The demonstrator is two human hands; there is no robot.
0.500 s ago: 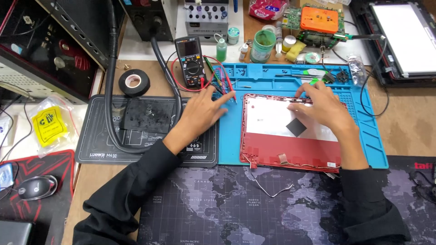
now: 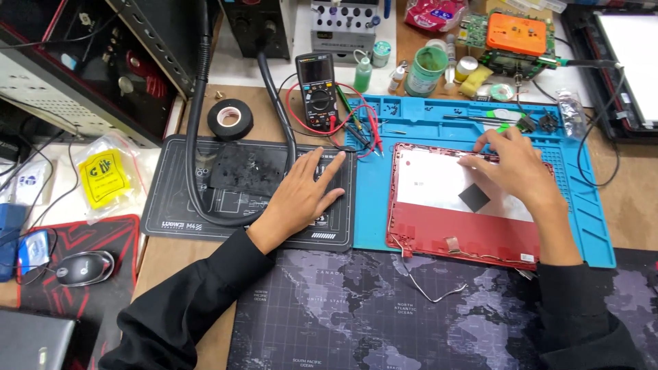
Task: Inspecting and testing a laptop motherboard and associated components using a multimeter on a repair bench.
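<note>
A red laptop lid (image 2: pixel 466 229), turned inner side up with a pale silver sheet and a small dark square patch across it, is lying on the blue silicone work mat (image 2: pixel 589 226), its lower edge reaching toward the dark world-map desk mat (image 2: pixel 356 315). The right hand (image 2: pixel 517 171) is resting on the upper right part of that lid, fingers bent and drawn close together with the fingertips pressing near the top edge; whether they are pinching something small there is hard to tell from this angle. The left hand (image 2: pixel 301 199) is lying flat, palm down, with fingers spread wide and holding nothing, on the black heat-proof mat (image 2: pixel 178 212) just beside the blue one. A black flexible hose (image 2: pixel 195 151) is curving across that black mat and passing close to the left wrist. Above the left hand a black multimeter (image 2: pixel 317 92) is sitting with its red and black leads trailing onto the blue mat. A roll of black tape (image 2: pixel 229 118) is lying on the wooden bench near the hose, and a computer mouse (image 2: pixel 83 267) is sitting well apart at the far left
</note>
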